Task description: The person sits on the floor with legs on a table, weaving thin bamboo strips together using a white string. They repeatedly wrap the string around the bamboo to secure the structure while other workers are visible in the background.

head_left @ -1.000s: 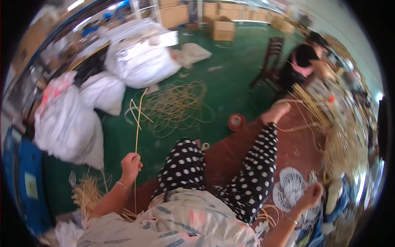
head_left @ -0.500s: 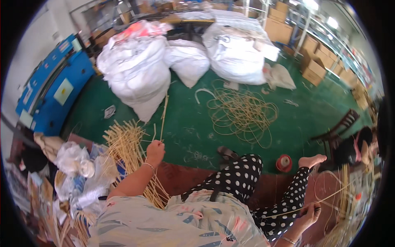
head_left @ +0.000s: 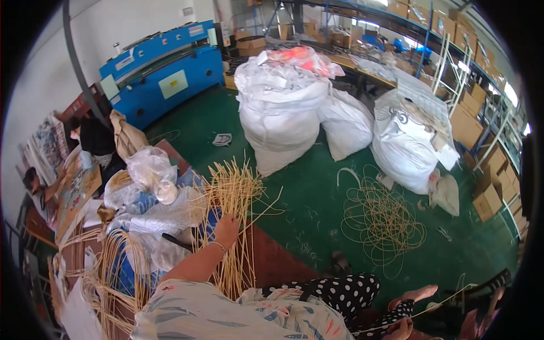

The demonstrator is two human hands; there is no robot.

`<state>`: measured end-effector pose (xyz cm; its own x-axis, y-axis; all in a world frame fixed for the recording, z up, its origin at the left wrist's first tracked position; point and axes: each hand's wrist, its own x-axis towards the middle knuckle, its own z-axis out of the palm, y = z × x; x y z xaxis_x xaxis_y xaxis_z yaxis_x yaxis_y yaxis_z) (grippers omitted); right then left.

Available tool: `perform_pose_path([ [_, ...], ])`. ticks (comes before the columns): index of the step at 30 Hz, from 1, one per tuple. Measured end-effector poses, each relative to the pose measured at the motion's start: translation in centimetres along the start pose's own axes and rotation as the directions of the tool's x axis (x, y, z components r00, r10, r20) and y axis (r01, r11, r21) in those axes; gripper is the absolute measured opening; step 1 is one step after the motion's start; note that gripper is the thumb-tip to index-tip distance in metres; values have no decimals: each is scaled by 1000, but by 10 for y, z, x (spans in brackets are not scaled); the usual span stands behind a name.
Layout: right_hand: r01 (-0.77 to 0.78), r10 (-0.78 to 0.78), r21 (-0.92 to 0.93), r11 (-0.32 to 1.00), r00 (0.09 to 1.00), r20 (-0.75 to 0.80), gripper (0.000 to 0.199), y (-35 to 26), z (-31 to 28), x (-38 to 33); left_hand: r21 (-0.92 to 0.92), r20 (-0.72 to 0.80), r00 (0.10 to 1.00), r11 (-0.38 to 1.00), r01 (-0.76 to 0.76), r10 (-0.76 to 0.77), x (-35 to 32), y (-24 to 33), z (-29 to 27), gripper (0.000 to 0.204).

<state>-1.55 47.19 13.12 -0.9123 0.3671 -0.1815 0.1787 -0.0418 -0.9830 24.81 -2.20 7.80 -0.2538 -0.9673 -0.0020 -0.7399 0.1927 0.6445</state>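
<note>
My left hand (head_left: pixel 226 229) is closed at the near side of a bundle of pale cane strips (head_left: pixel 235 190) that stand with their ends up. Out to the right of that hand sticks a bent cane strip (head_left: pixel 266 211), which its fingers seem to grip. At the lower right edge, my right hand (head_left: pixel 400 328) pinches a long thin cane strip (head_left: pixel 439 309), which slants up to the right past my bare foot. Part of this hand is cut off by the picture's edge.
Clear plastic bags (head_left: pixel 150 164) and curved cane hoops (head_left: pixel 122 266) lie to the left. A loose cane coil (head_left: pixel 385 221) rests on the green floor, before large white sacks (head_left: pixel 283 119). A blue machine (head_left: pixel 164 73) stands far left; another person (head_left: pixel 37 190) sits at the left.
The view has turned left. My left hand, earlier beside the bundle with a cane strip pointing away, is now against the bundle. My right hand still pinches its strip.
</note>
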Motion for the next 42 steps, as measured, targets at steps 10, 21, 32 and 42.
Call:
perform_pose_path([
  [10, 41, -39, -9, 999, 992, 122, 17, 1, 8, -3, 446, 38, 997, 891, -82, 72, -45, -58, -1, 40],
  [21, -41, 77, -100, 994, 920, 384, 8, 18, 63, 28, 249, -45, 978, 950, -188, 205, -43, -64, -4, 33],
  [32, -268, 409, -337, 903, 776, 480, 6, 53, 141, 66, 503, 29, 987, 856, 121, -157, -31, -93, -2, 54],
  [42, -211, 375, -338, 917, 744, 552, 7, 67, 134, 71, 348, 137, 958, 918, 192, -253, -30, -106, 1, 53],
])
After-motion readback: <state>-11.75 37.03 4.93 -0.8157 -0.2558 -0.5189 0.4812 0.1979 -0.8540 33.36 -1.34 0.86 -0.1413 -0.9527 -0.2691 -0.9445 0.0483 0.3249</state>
